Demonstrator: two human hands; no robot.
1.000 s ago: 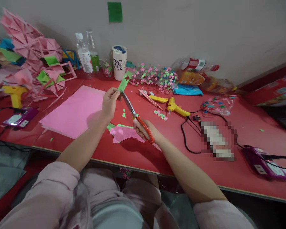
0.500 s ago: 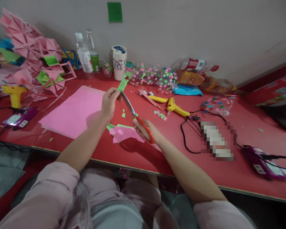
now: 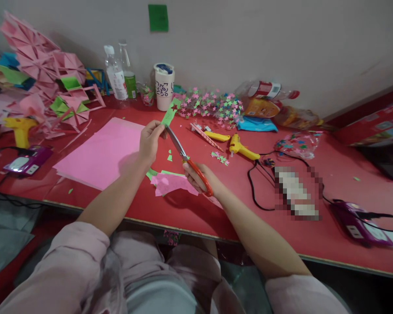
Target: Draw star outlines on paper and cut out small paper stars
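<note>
My left hand (image 3: pixel 149 140) pinches a narrow green paper strip (image 3: pixel 170 113) and holds it up above the red table (image 3: pixel 236 209). My right hand (image 3: pixel 199 176) grips red-handled scissors (image 3: pixel 187 160), fingers through the loops. The blade tips meet the lower end of the strip, right by my left fingertips. A star-shaped hole shows near the strip's top. Below my hands lie a pink paper scrap (image 3: pixel 170 183) and small green offcuts (image 3: pixel 169 156).
A large pink sheet (image 3: pixel 101 152) lies to the left. Bottles (image 3: pixel 116 78), a white cup (image 3: pixel 164 86), a heap of paper stars (image 3: pixel 212 105), yellow glue guns (image 3: pixel 244 149) (image 3: pixel 19 128), black cables (image 3: pixel 258 187) and purple adapters (image 3: pixel 360 220) are spread around. Folded pink paper shapes (image 3: pixel 42 65) stack at far left.
Almost nothing has moved. The green strip has turned slightly in my left hand, so its star-shaped hole now shows; the scissors stay at its lower end.
</note>
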